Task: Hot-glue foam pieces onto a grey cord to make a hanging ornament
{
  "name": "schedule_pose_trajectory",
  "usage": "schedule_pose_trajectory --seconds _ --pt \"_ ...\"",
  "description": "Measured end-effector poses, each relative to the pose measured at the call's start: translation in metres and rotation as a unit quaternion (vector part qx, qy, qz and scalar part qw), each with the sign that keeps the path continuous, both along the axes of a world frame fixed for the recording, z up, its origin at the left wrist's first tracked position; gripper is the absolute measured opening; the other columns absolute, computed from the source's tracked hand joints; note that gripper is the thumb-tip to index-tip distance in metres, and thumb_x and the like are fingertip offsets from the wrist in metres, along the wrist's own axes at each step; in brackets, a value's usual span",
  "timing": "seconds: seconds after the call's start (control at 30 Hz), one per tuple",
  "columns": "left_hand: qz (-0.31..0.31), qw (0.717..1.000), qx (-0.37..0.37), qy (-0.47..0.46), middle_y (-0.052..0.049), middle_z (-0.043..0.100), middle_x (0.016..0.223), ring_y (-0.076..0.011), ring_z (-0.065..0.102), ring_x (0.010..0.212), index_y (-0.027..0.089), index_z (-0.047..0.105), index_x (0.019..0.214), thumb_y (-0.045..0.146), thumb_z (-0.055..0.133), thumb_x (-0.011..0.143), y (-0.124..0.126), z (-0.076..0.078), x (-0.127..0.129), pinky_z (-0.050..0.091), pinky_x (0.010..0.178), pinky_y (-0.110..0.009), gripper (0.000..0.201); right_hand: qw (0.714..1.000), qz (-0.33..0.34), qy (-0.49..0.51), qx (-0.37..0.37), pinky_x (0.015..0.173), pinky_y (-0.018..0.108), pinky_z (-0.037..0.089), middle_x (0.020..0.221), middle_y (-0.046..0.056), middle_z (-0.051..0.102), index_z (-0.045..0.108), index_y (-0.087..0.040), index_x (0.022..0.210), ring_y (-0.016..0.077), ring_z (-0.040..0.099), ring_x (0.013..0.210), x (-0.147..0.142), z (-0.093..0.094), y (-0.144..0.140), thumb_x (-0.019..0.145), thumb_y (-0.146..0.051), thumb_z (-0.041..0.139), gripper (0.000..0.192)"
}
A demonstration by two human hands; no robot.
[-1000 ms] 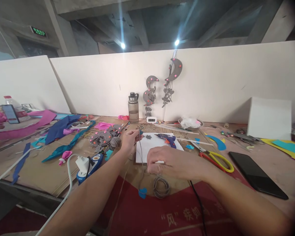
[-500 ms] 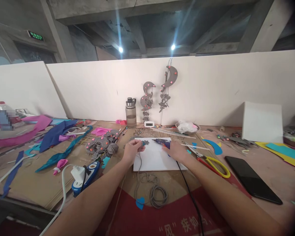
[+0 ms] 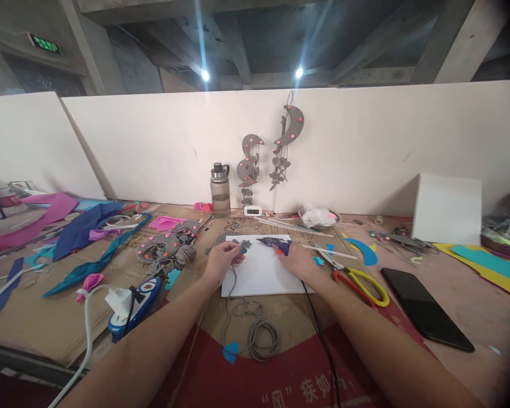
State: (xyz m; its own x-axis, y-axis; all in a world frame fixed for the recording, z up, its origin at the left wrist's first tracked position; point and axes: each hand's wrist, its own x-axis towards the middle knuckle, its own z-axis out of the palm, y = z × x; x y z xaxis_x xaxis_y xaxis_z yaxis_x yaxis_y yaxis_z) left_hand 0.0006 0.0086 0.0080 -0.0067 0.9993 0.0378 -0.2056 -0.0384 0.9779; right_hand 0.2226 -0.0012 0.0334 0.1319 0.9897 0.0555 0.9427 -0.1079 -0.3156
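Since a second ago, our right hand (image 3: 296, 262) has left the white board's (image 3: 261, 277) near edge and now closes around the blue glue gun (image 3: 276, 245) at the board's far edge. Going left to right: a blue iron (image 3: 134, 300) sits on the counter (image 3: 46, 317); our left hand (image 3: 221, 260) pinches a grey cord (image 3: 232, 283) with a small grey felt piece (image 3: 243, 245) at the board's left corner; yellow scissors (image 3: 365, 283) and a black phone (image 3: 425, 317) lie further right.

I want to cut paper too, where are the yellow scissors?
The yellow-handled scissors lie on the table to the right of the right hand, between the white board and the black phone.
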Motion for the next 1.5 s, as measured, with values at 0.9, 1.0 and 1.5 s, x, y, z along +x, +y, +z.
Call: schedule_pose_trajectory --seconds 0.9,1.0,1.5 --pt "0.038 0.997 0.033 -0.059 -0.003 0.063 0.068 -0.0136 0.062 0.06 0.012 0.062 0.072 0.034 0.073 0.062 0.003 0.012 -0.008 0.048 0.057 -0.026 0.026 0.808 0.151 0.536 0.194 0.067 0.03 0.055 0.101 0.003 0.059 0.046 -0.021 0.108 0.0133 0.062 0.077 -0.043 -0.009 -0.022 0.078 -0.033 0.056 0.033" --pt "0.068 0.996 0.042 -0.043 -0.002 0.062 0.071 -0.011 0.059 0.06 0.013 0.064 0.073 0.033 0.072 0.062 0.003 0.016 -0.01 0.042 0.051 -0.022 0.025 0.787 0.227 0.543 0.185 0.064 0.031 0.056 0.115 0.007 0.057 0.041 -0.023 0.116 0.0141 0.06 0.082 -0.052 -0.009 -0.032 0.082 -0.035 0.054 0.038" --pt "0.076 0.995 0.055 -0.042 0.003 0.049 0.057 -0.0065 0.04 0.052 0.014 0.064 0.067 0.034 0.072 0.061 0.005 0.015 -0.011 0.024 0.046 -0.021 0.023 0.89 0.238 0.333 0.202 0.071 0.032 0.047 0.097 0.008 0.062 0.046 -0.019 0.109 0.0165 0.057 0.075 -0.053 -0.006 -0.048 0.091 -0.037 0.044 0.026"
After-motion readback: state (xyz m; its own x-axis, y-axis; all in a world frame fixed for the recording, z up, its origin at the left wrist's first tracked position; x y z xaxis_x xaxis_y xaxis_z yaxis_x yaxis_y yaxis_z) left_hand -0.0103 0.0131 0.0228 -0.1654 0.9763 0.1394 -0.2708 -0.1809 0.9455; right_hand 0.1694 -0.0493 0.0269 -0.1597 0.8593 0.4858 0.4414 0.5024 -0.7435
